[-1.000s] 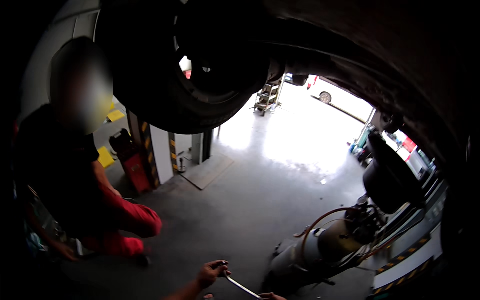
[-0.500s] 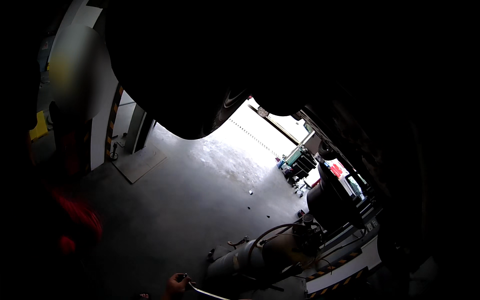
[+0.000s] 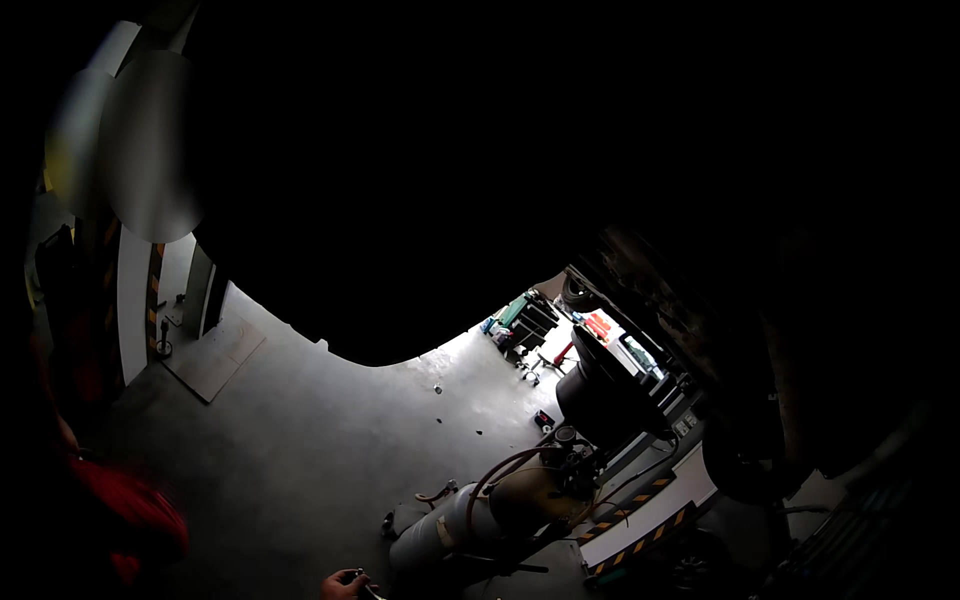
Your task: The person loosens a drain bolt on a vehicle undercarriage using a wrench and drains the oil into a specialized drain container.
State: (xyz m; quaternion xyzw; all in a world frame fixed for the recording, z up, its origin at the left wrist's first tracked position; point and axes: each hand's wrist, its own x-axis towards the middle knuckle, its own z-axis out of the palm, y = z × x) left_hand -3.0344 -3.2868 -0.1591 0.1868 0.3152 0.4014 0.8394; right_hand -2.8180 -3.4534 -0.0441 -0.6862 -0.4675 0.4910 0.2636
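Only my left hand (image 3: 343,585) shows, at the very bottom edge, with its fingers curled around the end of a slim metal wrench (image 3: 369,592). Most of the wrench is cut off by the frame. My right hand is out of the picture. The dark underside of a raised vehicle (image 3: 520,180) fills the upper and right parts of the view, and no detail shows on it.
A person in red clothing (image 3: 130,520) crouches at the lower left. A grey tank with hoses (image 3: 450,530) and a black drum (image 3: 605,400) stand on the concrete floor (image 3: 300,440) to the right. Beyond them are a yellow-black striped ramp (image 3: 640,520) and a tool cart (image 3: 525,320).
The view has swung up and right under the vehicle. My hands have dropped toward the bottom edge, and the right hand has left the picture. The person in red has slid to the left rim.
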